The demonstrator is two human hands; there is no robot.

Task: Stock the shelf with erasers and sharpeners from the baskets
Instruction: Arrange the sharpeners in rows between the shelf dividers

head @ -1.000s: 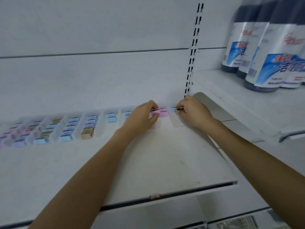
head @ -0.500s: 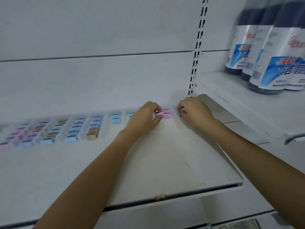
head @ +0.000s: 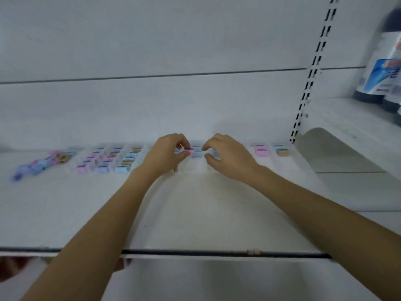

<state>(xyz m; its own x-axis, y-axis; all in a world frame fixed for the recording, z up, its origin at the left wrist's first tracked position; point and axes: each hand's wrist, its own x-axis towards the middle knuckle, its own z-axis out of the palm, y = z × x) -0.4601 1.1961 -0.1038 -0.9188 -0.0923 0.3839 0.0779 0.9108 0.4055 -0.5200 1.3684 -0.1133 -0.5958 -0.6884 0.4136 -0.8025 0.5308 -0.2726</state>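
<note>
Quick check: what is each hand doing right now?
Left hand: pinching a pink eraser.
Right hand: open, fingers curled, holding nothing visible.

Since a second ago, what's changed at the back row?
Both hands shifted left along the row, away from the upright. The left hand still pinches a pink piece; the right hand now has its fingers open. The pink stack and brown stack near the upright stand uncovered. Left rows unchanged.

shelf (head: pixel 195 213): white painted metal, matt, a few scuffs. slotted upright (head: pixel 312 70): same painted metal. clear plastic dividers (head: pixel 95 164), slightly glossy. pastel erasers (head: pixel 260 151) look matt. bottle (head: pixel 386 68): dark plastic, glossy printed label.
</note>
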